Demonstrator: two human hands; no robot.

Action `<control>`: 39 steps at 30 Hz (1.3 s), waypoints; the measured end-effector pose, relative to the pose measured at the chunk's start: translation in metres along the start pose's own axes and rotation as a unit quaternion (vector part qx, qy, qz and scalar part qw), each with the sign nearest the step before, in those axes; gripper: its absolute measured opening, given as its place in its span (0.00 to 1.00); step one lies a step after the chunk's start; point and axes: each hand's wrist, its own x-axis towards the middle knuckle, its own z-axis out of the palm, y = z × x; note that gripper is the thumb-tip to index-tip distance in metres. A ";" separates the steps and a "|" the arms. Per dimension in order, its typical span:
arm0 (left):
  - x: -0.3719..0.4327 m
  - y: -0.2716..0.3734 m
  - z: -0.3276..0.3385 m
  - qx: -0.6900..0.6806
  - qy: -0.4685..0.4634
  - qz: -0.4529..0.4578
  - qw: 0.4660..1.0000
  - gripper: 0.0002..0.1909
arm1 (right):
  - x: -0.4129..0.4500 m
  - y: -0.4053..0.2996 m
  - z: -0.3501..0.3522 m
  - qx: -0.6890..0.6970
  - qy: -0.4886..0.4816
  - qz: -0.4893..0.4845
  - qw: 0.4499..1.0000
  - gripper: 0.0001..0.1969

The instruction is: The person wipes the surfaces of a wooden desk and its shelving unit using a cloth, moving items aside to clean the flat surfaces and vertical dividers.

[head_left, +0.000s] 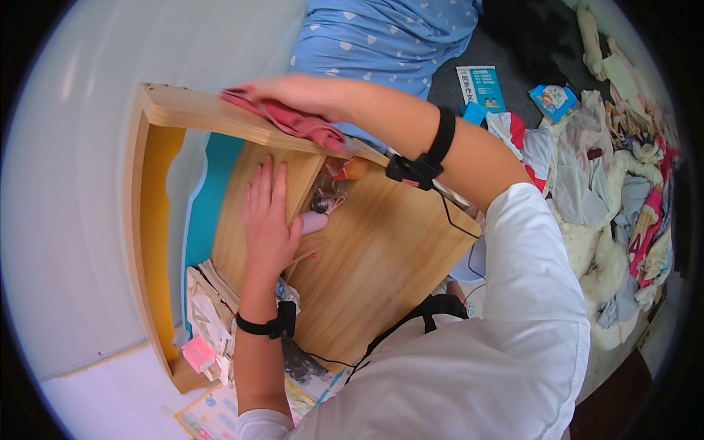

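Note:
My right hand (291, 94), slightly blurred, presses a folded red cloth (308, 127) against the outer edge of a wooden desk's side panel (203, 113). With fingers stretched out, my left hand (269, 217) lies flat on the desk's raised wooden shelf (234, 220) and holds nothing. Close to its thumb is a pale lilac cylindrical object (314, 224). A clear container (330, 187) and an orange-and-white packet (345, 167) stand in the corner behind, partly hidden by the side panel.
Stacked books and papers (212, 308) with a pink box (198, 354) sit left of my forearm. Beyond the desk are blue heart-patterned bedding (379, 49), books (481, 88) and heaped clothes (583, 170). Thin cables (454, 217) hang from both wrist straps.

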 end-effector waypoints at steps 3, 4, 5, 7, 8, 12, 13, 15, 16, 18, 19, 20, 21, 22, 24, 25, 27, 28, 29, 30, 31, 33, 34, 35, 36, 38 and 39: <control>-0.001 0.000 -0.002 0.004 -0.001 0.000 1.000 0.51 | 0.022 -0.031 0.023 -0.045 0.016 -0.089 0.995 0.28; 0.000 0.001 -0.003 0.007 0.005 -0.002 1.000 0.51 | 0.037 -0.026 0.018 -0.058 0.016 -0.129 0.990 0.27; 0.002 0.002 -0.003 0.002 0.003 0.003 1.000 0.51 | 0.052 -0.021 0.013 -0.070 0.017 -0.167 0.983 0.27; 0.023 0.008 0.005 -0.013 0.019 0.023 0.999 0.50 | 0.079 0.009 -0.031 -0.022 -0.040 -0.193 0.980 0.27; 0.022 0.009 0.003 -0.010 0.015 0.023 1.000 0.50 | 0.083 0.008 -0.030 -0.005 -0.073 -0.201 0.977 0.26; -0.003 0.002 -0.007 0.003 0.003 -0.005 1.000 0.50 | 0.039 -0.067 0.037 -0.004 -0.004 -0.069 0.998 0.25; -0.002 0.004 -0.008 0.003 0.008 -0.006 1.000 0.50 | 0.030 -0.090 0.047 -0.026 0.014 -0.096 0.995 0.25; -0.002 0.005 -0.010 -0.003 0.001 -0.011 1.000 0.51 | 0.022 -0.108 0.056 -0.014 0.010 -0.089 0.996 0.25; 0.001 0.007 -0.009 -0.005 0.004 -0.009 1.000 0.51 | 0.031 -0.103 0.049 -0.023 0.006 -0.162 0.986 0.21; 0.003 0.009 -0.010 -0.012 0.011 -0.004 1.000 0.51 | 0.050 -0.088 0.042 0.008 0.017 -0.220 0.975 0.19; 0.001 0.009 -0.009 -0.015 0.016 -0.004 1.000 0.51 | 0.063 -0.068 0.032 0.003 0.016 -0.219 0.976 0.19; 0.001 0.009 -0.009 -0.008 0.014 -0.007 1.000 0.51 | 0.076 -0.052 0.015 0.009 0.005 -0.172 0.985 0.19; -0.003 0.008 -0.007 -0.001 0.008 -0.017 1.000 0.51 | 0.073 -0.054 0.023 0.012 0.005 -0.135 0.991 0.19; -0.004 0.006 -0.007 -0.005 0.015 -0.021 1.000 0.51 | 0.070 -0.059 0.028 0.012 0.006 -0.101 0.995 0.20; -0.006 0.004 -0.007 -0.016 0.015 -0.021 1.000 0.51 | 0.056 -0.089 0.044 -0.013 0.013 -0.100 0.995 0.21; -0.005 0.005 -0.009 -0.016 0.020 -0.024 0.999 0.51 | 0.040 -0.113 0.057 -0.029 0.028 -0.103 0.994 0.22; -0.003 0.008 -0.012 -0.020 0.036 -0.012 0.999 0.51 | 0.023 -0.138 0.065 -0.050 0.027 -0.033 0.998 0.29; -0.002 0.008 -0.010 -0.024 0.037 -0.013 0.999 0.51 | 0.029 -0.128 0.058 -0.027 0.007 -0.072 0.997 0.29; -0.001 0.009 -0.009 -0.021 0.039 -0.007 0.999 0.51 | 0.038 -0.117 0.050 -0.005 -0.012 -0.110 0.994 0.28; 0.003 0.010 -0.009 -0.018 0.045 0.003 0.999 0.51 | 0.062 -0.103 0.037 -0.096 0.013 -0.204 0.974 0.29; -0.004 0.004 -0.008 -0.018 0.051 -0.008 0.999 0.51 | 0.055 -0.099 0.046 -0.099 0.001 -0.201 0.975 0.29; -0.013 0.001 -0.002 -0.026 0.054 -0.010 0.998 0.50 | 0.018 -0.096 0.050 -0.047 0.006 -0.034 0.998 0.30; -0.013 0.001 -0.001 -0.031 0.059 -0.011 0.998 0.50 | 0.019 -0.105 0.052 -0.054 0.006 -0.031 0.998 0.30; -0.012 -0.001 0.000 -0.023 0.068 -0.008 0.997 0.50 | 0.024 -0.118 0.053 -0.074 -0.015 -0.033 0.997 0.29; -0.010 0.000 0.001 -0.015 0.077 -0.002 0.997 0.50 | 0.026 -0.133 0.051 -0.095 -0.032 -0.036 0.994 0.29; -0.008 0.002 -0.001 -0.027 0.084 -0.001 0.996 0.50 | 0.042 -0.167 0.060 -0.249 -0.023 -0.022 0.968 0.28; -0.012 -0.001 -0.001 -0.031 0.084 -0.005 0.996 0.49 | 0.045 -0.173 0.079 -0.379 -0.013 -0.042 0.924 0.26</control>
